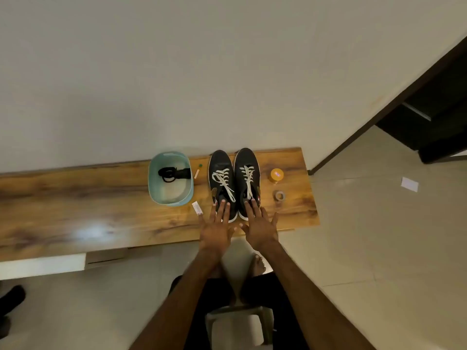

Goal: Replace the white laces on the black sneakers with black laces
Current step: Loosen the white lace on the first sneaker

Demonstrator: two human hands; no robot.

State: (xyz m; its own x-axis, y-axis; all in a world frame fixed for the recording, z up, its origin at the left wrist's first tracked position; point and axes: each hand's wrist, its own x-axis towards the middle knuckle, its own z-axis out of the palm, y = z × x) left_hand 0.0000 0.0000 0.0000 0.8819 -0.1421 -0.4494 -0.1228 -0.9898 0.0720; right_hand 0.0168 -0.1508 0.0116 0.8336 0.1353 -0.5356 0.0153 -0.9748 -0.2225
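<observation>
Two black sneakers (233,181) side by side on the wooden shelf (101,198), white laces (222,179) still threaded, left hand (216,229) and right hand (259,228) flat, fingers spread, gripping nothing, over the heels; best unpicked knot first, eyelet by eyelet; black laces (173,173) coiled in the basin (151,181), knots indistinct.

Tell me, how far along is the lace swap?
Nothing is done yet: both sneakers keep their white laces. The left hand and right hand lie open at the heels, holding nothing. The black laces wait in the teal tub.
</observation>
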